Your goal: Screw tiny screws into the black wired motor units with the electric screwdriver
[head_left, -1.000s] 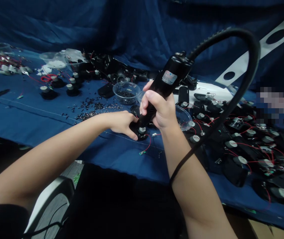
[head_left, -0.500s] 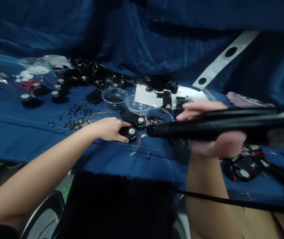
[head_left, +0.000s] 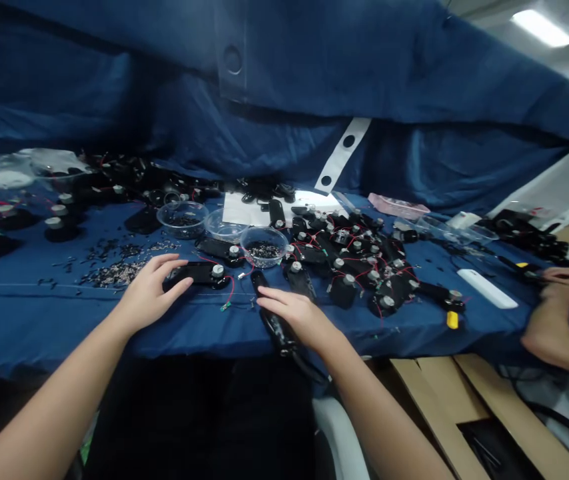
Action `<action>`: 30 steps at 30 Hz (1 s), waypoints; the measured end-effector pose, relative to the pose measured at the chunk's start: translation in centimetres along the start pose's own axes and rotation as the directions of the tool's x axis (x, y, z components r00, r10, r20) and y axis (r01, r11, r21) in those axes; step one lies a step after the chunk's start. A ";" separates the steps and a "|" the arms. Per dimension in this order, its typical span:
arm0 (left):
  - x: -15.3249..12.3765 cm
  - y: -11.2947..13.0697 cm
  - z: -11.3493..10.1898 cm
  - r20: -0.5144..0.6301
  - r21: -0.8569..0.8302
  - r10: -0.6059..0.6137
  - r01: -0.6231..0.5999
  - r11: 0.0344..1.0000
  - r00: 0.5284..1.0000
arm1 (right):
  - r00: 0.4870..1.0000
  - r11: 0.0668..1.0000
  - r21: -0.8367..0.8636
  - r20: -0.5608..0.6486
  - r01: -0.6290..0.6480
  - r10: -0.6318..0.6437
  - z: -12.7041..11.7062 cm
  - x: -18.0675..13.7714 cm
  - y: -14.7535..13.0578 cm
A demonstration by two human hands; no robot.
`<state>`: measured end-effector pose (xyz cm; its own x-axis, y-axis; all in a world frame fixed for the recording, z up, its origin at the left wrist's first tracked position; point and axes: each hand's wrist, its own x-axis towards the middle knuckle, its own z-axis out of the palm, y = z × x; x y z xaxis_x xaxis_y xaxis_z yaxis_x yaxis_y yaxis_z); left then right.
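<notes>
Over on the blue-clothed surface (head_left: pixel 29 313), left hand (head_left: pixel 150 293) spreads its fingers just beside a black motor housing (head_left: pixel 195 272), while right hand (head_left: pixel 300 315) lies open, fingers apart across an electric screwdriver (head_left: pixel 273 325)!

2 hands (head_left: pixel 149 293), 2 co-worker hands (head_left: pixel 549 330), 3 plastic bowls (head_left: pixel 263 245)

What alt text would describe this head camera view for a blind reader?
A person's left hand touches a black plastic housing with red wires, while the right hand rests on a black electric screwdriver lying on blue cloth.
</notes>
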<state>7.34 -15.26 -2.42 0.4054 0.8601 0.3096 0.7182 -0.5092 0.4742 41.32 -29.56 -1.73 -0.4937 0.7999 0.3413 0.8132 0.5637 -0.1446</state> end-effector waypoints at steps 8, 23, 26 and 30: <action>-0.1 0.0 0.6 0.012 0.063 -0.021 0.021 0.998 1.000 | 0.988 0.991 -0.135 0.152 0.011 0.010 0.6 4.3 0.8; 0.1 -0.1 0.9 -0.002 0.125 0.073 -0.073 0.989 0.997 | 0.972 0.942 -0.267 -0.169 -0.203 0.162 -0.2 -1.8 3.3; 0.2 0.1 0.9 -0.004 0.131 0.069 -0.068 0.989 0.998 | 0.883 0.894 -0.232 -0.377 -0.383 0.280 -1.5 -7.1 4.4; 0.3 0.4 0.8 0.031 0.160 0.046 -0.051 0.986 0.998 | 0.665 0.743 -0.173 -0.606 -0.646 0.437 -1.3 -16.5 3.5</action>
<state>8.20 -15.18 -2.79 0.4557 0.8361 0.3055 0.7781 -0.5409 0.3195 52.72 -41.01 -6.64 0.2136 0.6530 0.7266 0.9769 -0.1334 -0.1672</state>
